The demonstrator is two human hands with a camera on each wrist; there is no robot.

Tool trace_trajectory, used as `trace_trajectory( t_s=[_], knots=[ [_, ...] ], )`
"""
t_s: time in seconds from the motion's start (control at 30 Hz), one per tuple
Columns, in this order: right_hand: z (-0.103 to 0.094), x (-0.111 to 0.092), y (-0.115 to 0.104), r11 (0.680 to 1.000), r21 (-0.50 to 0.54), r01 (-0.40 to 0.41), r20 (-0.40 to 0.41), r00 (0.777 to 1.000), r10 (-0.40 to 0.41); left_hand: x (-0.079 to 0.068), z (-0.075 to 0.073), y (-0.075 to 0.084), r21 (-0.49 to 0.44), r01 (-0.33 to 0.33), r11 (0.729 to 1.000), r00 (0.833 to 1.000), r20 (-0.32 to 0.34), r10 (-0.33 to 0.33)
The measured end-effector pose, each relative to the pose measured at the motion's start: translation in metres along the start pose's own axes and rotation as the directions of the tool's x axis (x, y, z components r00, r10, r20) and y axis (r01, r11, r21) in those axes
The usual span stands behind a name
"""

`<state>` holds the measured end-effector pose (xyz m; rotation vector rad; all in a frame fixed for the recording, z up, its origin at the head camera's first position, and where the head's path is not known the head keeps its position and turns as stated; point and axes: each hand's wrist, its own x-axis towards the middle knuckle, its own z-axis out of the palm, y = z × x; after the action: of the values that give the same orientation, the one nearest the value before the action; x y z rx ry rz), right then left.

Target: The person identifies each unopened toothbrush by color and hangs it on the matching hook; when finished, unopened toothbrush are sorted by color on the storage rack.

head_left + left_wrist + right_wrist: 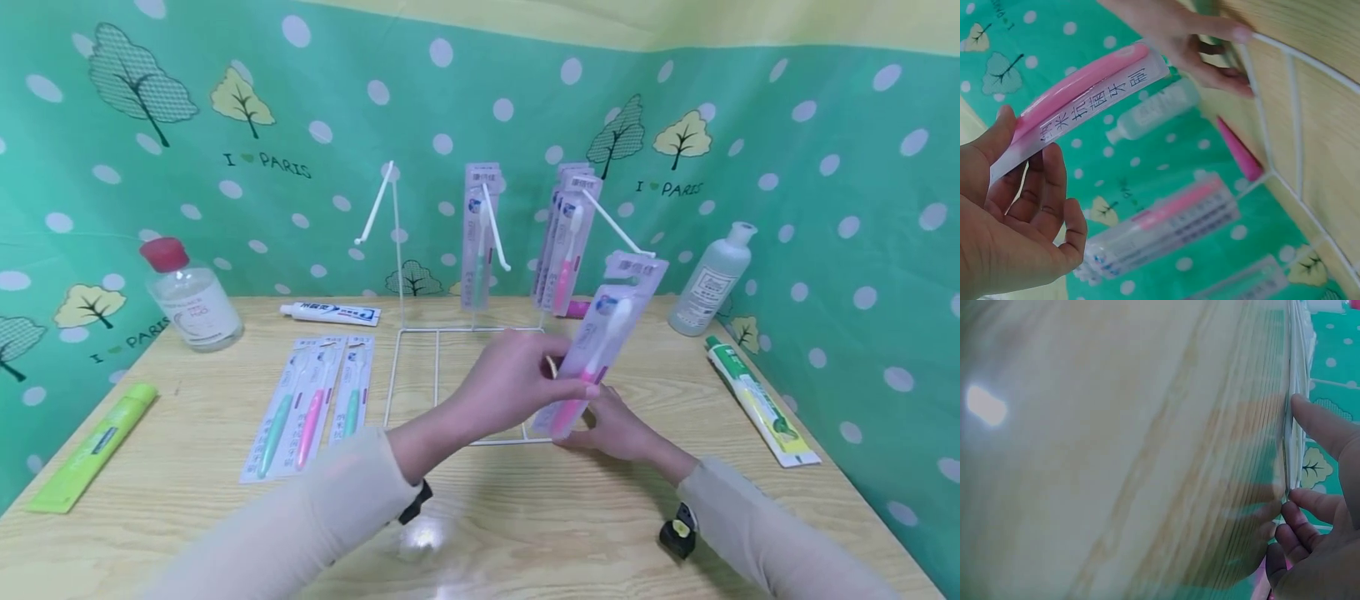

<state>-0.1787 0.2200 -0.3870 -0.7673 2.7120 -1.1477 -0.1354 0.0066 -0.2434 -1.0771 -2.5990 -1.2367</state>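
My left hand (517,379) pinches a packaged pink toothbrush (603,333) by its lower part, thumb on one face and fingers behind. The pack leans, its top edge right at the tip of the rack's right-hand hook. In the left wrist view the pink handle (1079,81) shows through clear plastic. Low at the front right corner of the white wire rack (517,442), my right hand (615,425) holds the base wire between thumb and fingers. Packaged toothbrushes hang on the rack's middle hook (495,229) and right hook (615,218); the left hook (375,204) is bare.
Left of the rack lie three packaged toothbrushes (311,408), with a toothpaste tube (330,313) behind. A green tube (93,450) and red-capped bottle (197,300) stand or lie far left. On the right are a pale bottle (712,279) and a green-yellow tube (761,404).
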Motion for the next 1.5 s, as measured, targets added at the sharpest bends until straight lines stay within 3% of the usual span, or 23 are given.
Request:
trace_trajectory(
  t_s=[0.1,0.27,0.53,0.8,0.97,1.07,1.27,1.5],
  knots=[
    [0.001,0.001,-0.001,0.997,0.060,0.051,0.002,0.999,-0.051,0.010,0.003,0.006,0.015,-0.014,1.000,1.000,-0.005,0.014],
    [-0.002,-0.003,-0.017,0.996,0.074,0.057,-0.030,0.998,-0.055,0.023,0.006,0.009,0.014,-0.017,1.000,1.000,-0.020,0.017],
    [-0.010,-0.008,-0.039,0.998,0.069,0.004,0.008,1.000,-0.004,0.035,0.015,-0.001,-0.048,0.072,0.996,0.997,-0.031,-0.073],
    [-0.004,-0.006,-0.020,0.995,0.060,0.076,-0.032,0.997,-0.075,0.046,0.027,-0.013,-0.121,0.067,0.990,0.996,-0.041,-0.073],
    [-0.001,-0.004,-0.006,1.000,0.026,-0.004,-0.017,1.000,0.004,0.054,0.032,-0.025,-0.167,0.071,0.983,0.993,-0.085,-0.086],
    [-0.001,-0.004,-0.004,0.998,-0.027,-0.065,-0.008,0.998,0.064,0.062,0.033,-0.034,-0.213,0.100,0.972,0.986,-0.113,-0.126],
    [-0.001,-0.004,-0.001,0.980,-0.160,-0.117,0.000,0.993,0.118,0.079,0.032,-0.045,-0.352,0.159,0.923,0.962,-0.157,-0.225],
    [0.000,-0.003,-0.004,0.972,-0.177,-0.157,0.002,0.987,0.160,0.090,0.031,-0.054,-0.429,0.174,0.886,0.951,-0.159,-0.264]
  ],
)
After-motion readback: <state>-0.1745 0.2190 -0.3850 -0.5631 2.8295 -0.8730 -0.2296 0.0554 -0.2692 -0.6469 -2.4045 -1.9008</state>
